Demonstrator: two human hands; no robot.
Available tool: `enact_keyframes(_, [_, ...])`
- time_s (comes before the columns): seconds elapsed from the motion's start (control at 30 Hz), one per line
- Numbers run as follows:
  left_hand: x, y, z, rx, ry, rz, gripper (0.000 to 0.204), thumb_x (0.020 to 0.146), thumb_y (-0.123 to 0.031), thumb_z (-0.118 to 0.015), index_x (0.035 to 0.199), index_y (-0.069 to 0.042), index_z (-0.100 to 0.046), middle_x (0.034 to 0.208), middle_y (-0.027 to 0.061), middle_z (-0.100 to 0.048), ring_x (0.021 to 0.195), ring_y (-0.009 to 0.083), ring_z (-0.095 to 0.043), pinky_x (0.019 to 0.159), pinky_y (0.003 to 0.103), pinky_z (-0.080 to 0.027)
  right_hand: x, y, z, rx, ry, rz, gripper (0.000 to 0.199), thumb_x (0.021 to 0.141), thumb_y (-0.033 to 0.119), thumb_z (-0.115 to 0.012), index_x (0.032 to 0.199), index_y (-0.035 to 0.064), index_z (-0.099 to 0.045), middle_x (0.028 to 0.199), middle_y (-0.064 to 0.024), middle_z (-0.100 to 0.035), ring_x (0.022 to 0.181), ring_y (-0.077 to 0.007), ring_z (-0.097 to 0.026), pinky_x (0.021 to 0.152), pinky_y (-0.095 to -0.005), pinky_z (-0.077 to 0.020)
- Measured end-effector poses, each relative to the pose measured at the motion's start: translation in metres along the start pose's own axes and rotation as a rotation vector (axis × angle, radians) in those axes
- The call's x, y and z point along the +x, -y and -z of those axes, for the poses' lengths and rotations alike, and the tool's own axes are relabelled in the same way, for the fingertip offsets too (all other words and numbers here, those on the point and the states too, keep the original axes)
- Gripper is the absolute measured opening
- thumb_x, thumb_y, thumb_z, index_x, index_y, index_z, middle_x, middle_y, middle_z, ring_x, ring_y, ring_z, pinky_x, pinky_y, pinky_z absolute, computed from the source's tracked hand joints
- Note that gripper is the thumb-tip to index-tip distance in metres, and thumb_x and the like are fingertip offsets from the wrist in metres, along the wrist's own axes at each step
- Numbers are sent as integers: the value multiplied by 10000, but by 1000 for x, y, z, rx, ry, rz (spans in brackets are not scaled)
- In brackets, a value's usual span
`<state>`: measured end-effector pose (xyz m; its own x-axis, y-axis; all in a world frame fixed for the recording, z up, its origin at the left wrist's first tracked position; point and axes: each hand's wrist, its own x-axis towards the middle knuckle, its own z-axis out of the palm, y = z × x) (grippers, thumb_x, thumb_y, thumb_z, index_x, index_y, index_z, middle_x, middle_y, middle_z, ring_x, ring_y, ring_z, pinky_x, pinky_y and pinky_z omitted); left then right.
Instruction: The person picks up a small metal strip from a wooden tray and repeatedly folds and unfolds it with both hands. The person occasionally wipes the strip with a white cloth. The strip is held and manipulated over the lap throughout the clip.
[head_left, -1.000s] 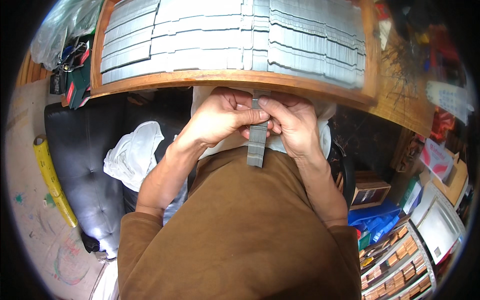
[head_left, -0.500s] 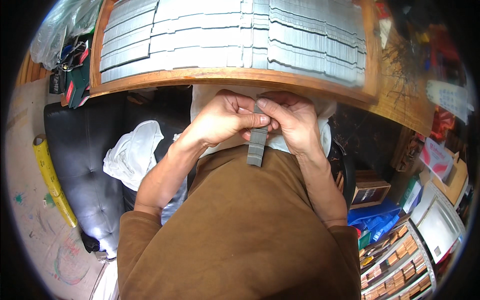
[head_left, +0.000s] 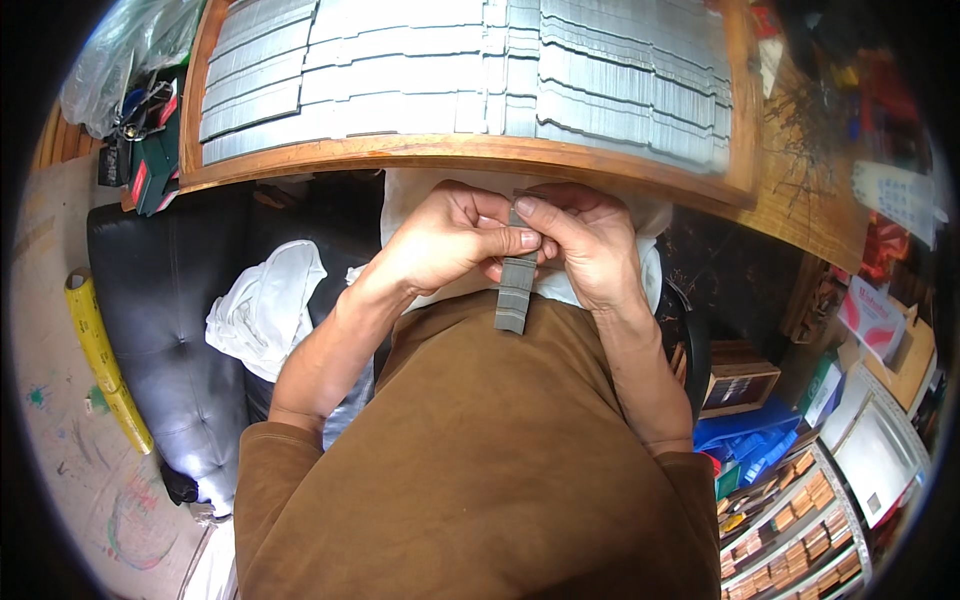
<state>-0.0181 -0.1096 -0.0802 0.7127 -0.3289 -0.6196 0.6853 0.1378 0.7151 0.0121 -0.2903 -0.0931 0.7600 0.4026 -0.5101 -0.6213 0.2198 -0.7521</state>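
Note:
Between my two hands is a narrow row of thin grey metal strips (head_left: pixel 515 290), pressed together face to face and hanging toward my lap. My left hand (head_left: pixel 462 235) pinches it from the left, thumb laid across its front. From the right, my right hand (head_left: pixel 580 228) grips the upper end, its thumb near the top. The fingers behind the row are partly hidden. Just beyond my hands stands a wooden-framed tray (head_left: pixel 420 150), filled with rows of similar thin grey metal pieces (head_left: pixel 400 75).
A black padded seat (head_left: pixel 170 330) with a crumpled white cloth (head_left: pixel 268 310) lies to the left, beside a yellow roll (head_left: pixel 108 365). To the right are a wooden box (head_left: pixel 740 388), blue plastic (head_left: pixel 745 435) and a rack of small wooden blocks (head_left: pixel 800 530). A wooden tabletop (head_left: pixel 810 190) extends past the tray.

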Motion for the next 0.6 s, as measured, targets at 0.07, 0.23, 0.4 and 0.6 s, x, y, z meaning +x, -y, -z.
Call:
enact_keyframes(0.07, [-1,-1,0,-6,-1,0,205,894,-200,-760,986,-17,-745,866,62,-754,717,88,-681,619,218,-533,0,0,0,-6,-3,2,166,877,95,-761,961,-41,-717,724,-41,-652,591,-71,-538,541,-208,-432])
enact_keyframes(0.23, [0,1,1,3,-1,7,202,896,-200,-758,982,-18,-744,868,64,-753,716,89,-681,619,218,-533,-1,3,-2,20,8,-3,159,878,88,-757,957,-42,-713,728,-40,-652,594,-71,-539,544,-207,-433])
enact_keyframes(0.4, [2,3,1,-46,13,-3,193,900,-199,-754,980,-24,-746,878,61,-753,735,86,-677,619,218,-528,0,-1,2,20,-10,31,141,885,77,-745,948,-44,-707,730,-35,-650,609,-78,-545,553,-212,-437])
enact_keyframes(0.6, [-4,-3,-1,-22,35,7,224,914,-200,-746,1012,1,-737,900,39,-753,698,40,-621,585,188,-493,-4,1,8,-165,1,14,175,905,106,-735,981,-50,-713,766,-40,-671,638,-75,-558,585,-213,-450])
